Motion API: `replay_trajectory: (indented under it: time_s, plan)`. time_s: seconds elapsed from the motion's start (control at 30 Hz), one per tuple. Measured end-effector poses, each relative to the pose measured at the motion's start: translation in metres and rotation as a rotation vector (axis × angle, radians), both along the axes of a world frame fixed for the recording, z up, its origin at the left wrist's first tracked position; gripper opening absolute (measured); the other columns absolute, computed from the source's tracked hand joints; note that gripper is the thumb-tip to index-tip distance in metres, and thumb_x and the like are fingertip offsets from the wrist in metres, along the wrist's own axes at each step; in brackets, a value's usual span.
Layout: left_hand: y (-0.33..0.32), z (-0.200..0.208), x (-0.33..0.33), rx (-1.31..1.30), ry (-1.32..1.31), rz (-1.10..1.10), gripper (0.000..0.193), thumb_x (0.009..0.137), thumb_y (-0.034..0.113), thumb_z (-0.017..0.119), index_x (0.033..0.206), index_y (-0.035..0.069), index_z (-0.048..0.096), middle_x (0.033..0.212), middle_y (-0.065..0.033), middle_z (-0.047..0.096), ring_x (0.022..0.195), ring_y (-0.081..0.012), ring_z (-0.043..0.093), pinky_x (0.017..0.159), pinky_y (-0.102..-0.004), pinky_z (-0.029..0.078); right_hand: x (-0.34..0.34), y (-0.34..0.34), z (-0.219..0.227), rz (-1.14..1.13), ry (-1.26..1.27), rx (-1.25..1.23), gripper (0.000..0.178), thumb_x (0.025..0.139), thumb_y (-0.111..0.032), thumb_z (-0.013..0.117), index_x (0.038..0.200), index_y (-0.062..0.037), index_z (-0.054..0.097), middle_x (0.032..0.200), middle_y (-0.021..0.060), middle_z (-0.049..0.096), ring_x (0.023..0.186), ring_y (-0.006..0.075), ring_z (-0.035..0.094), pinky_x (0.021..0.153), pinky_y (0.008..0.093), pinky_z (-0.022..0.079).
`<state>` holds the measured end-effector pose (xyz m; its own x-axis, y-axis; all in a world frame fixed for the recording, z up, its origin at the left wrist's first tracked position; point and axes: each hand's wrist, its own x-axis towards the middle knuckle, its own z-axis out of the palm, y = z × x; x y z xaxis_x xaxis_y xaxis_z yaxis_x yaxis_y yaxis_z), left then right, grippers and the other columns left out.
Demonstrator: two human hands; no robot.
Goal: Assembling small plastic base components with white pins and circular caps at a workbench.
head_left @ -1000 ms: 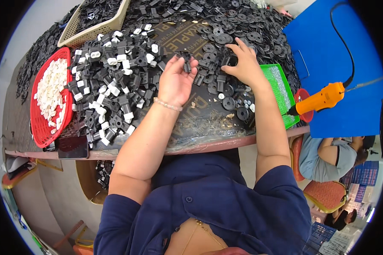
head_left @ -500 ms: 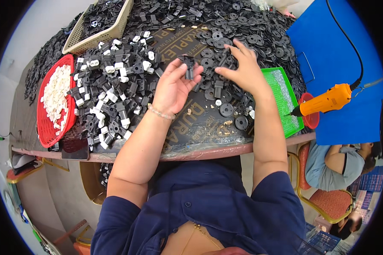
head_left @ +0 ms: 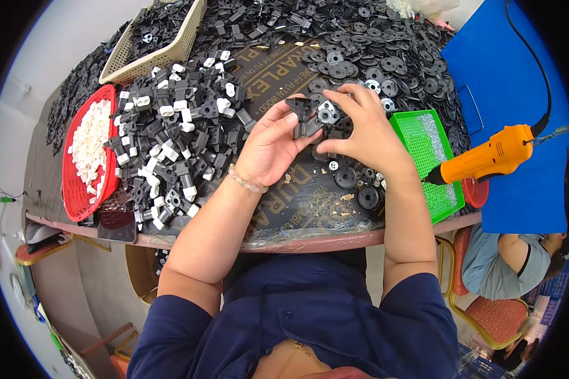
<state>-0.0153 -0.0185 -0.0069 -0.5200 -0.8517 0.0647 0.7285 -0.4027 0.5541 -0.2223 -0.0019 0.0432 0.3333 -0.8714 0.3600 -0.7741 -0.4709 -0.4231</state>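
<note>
My left hand (head_left: 273, 144), a beaded bracelet at its wrist, is closed on a black plastic bracket (head_left: 302, 108) with a squarish hollow end. Facing it, my right hand (head_left: 374, 129) curves its fingers and thumb around a black plastic part with a round, shiny hub (head_left: 327, 114). The two parts are side by side and seem to touch. My right fingers hide much of the hub part. Below the hands lie black wheels (head_left: 346, 176) and a small white round piece (head_left: 333, 165).
Black parts with white caps (head_left: 171, 136) are heaped at left, beside a red basket (head_left: 114, 177) of white pieces and a beige crate (head_left: 117, 76). Black discs (head_left: 411, 82) pile up far right. A green tray (head_left: 417, 170) of screws and an orange electric screwdriver (head_left: 493, 153) sit at right.
My right hand has come down and left, bringing its part close to the left hand's bracket. My left hand has moved slightly right and down. The whole view has shifted a little.
</note>
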Motion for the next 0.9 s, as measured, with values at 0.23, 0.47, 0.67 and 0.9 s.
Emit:
replay_trajectory:
  time_s: [0.23, 0.47, 0.67, 0.9]
  plan:
    - [0.001, 0.001, -0.002, -0.044, -0.101, 0.134, 0.035, 0.096, 0.005, 0.057, 0.131, 0.005, 0.052, 0.122, -0.0081, 0.058, 0.116, -0.0213, 0.058, 0.102, -0.0441, 0.049, 0.01, 0.007, 0.005, -0.298, 0.211, 0.129, 0.103, 0.057, -0.057, 0.085, 0.145, -0.0184, 0.047, 0.157, 0.0106, 0.032, 0.146, 0.0384, 0.019, 0.113, 0.0688, 0.012]
    - [0.003, 0.0, -0.003, -0.038, -0.107, 0.183, 0.039, 0.096, 0.004, 0.056, 0.134, 0.005, 0.049, 0.121, -0.0082, 0.056, 0.115, -0.0205, 0.058, 0.102, -0.0438, 0.049, 0.017, 0.01, 0.003, -0.248, 0.22, 0.124, 0.106, 0.06, -0.06, 0.083, 0.149, -0.0212, 0.04, 0.16, 0.0118, 0.024, 0.147, 0.0466, 0.011, 0.11, 0.0741, 0.009]
    - [0.005, -0.002, -0.004, -0.055, -0.097, 0.109, 0.039, 0.097, 0.006, 0.055, 0.136, 0.005, 0.048, 0.127, -0.0105, 0.057, 0.12, -0.023, 0.056, 0.102, -0.0446, 0.049, 0.015, 0.0, -0.013, -0.103, 0.029, -0.088, 0.092, 0.059, -0.046, 0.087, 0.137, -0.0096, 0.052, 0.138, 0.017, 0.046, 0.132, 0.0405, 0.038, 0.113, 0.064, 0.019]
    - [0.002, -0.002, 0.0, 0.078, -0.073, 0.176, 0.028, 0.098, 0.008, 0.054, 0.125, 0.008, 0.053, 0.119, -0.0107, 0.062, 0.113, -0.0236, 0.061, 0.097, -0.0442, 0.052, 0.016, 0.003, 0.004, -0.053, -0.043, -0.219, 0.069, 0.067, -0.026, 0.08, 0.129, -0.005, 0.059, 0.117, 0.0155, 0.054, 0.116, 0.0344, 0.05, 0.108, 0.0439, 0.034]
